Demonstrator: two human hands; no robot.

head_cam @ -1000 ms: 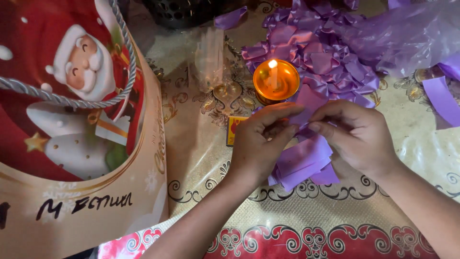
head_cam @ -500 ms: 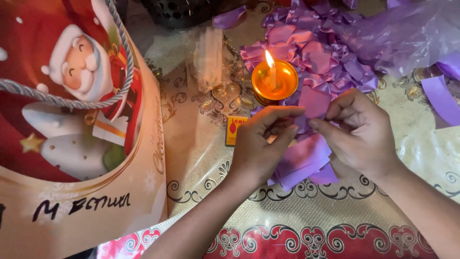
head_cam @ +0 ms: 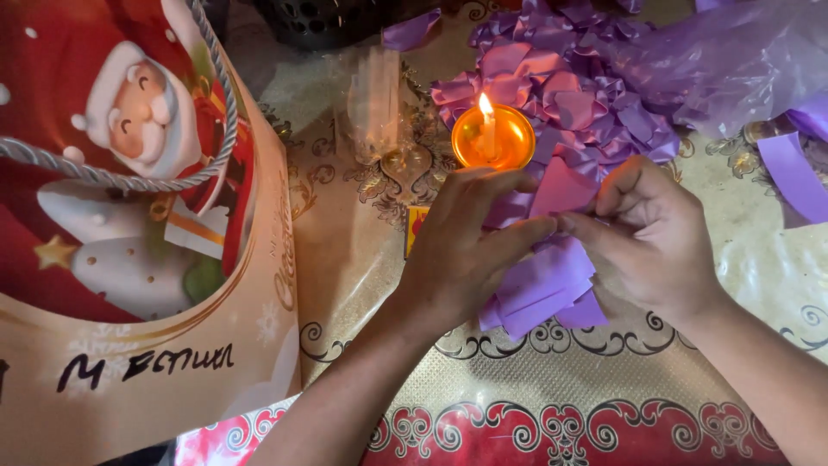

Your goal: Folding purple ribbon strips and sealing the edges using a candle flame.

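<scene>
Your left hand [head_cam: 461, 250] and right hand [head_cam: 647, 233] pinch shut on purple ribbon [head_cam: 543, 285] just below the candle [head_cam: 492, 138].

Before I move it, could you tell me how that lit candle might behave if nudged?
The lit candle sits in a shallow round holder, so it probably slides rather than tips. Its molten wax could spill. The purple ribbon pile lies right beside it, so the flame looks risky.
</scene>
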